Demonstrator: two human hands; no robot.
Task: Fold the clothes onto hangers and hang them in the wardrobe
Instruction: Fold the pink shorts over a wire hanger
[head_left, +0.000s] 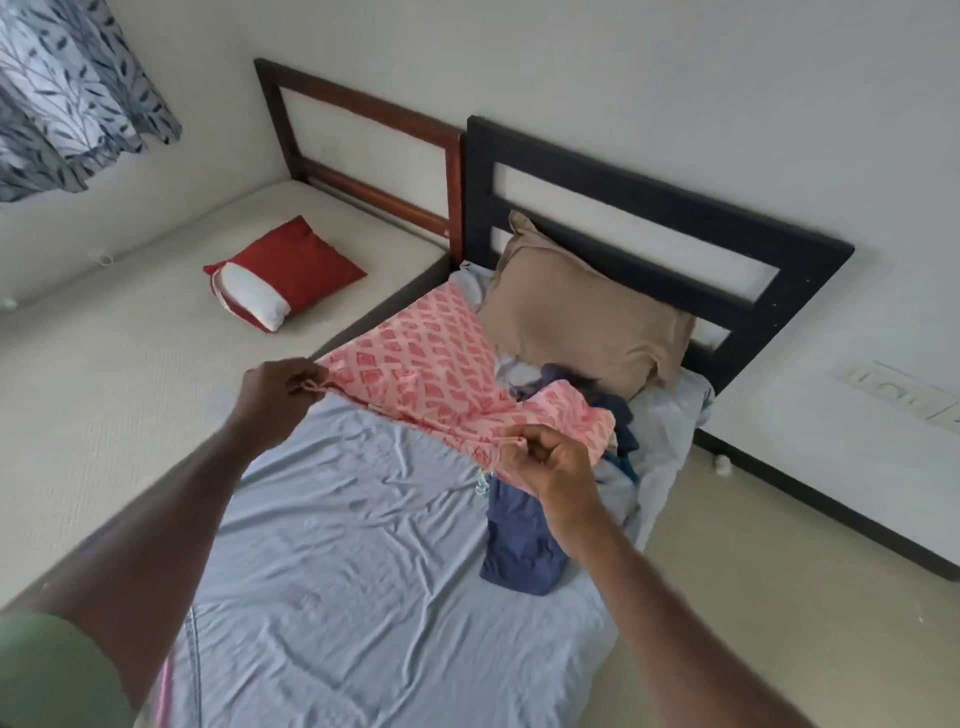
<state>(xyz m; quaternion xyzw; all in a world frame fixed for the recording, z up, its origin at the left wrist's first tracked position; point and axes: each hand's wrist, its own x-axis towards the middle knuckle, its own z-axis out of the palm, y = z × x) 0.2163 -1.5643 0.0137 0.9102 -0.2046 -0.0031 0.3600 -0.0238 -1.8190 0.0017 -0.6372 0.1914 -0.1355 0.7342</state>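
A pink garment with a red diamond print (431, 364) is stretched out above the bed between my two hands. My left hand (280, 395) pinches one edge of it at the left. My right hand (550, 467) pinches the opposite edge at the right. Under the garment's far end lies a small heap of other clothes (597, 395), dark blue and pale. A folded navy piece (519, 540) lies on the sheet just below my right hand. No hanger and no wardrobe show in this view.
The bed has a wrinkled light blue sheet (363, 545), a tan pillow (582, 317) and a black headboard (675, 218). To the left stands a second bed with a cream mattress (130, 353) and a red cushion (291, 270). Beige floor runs along the right.
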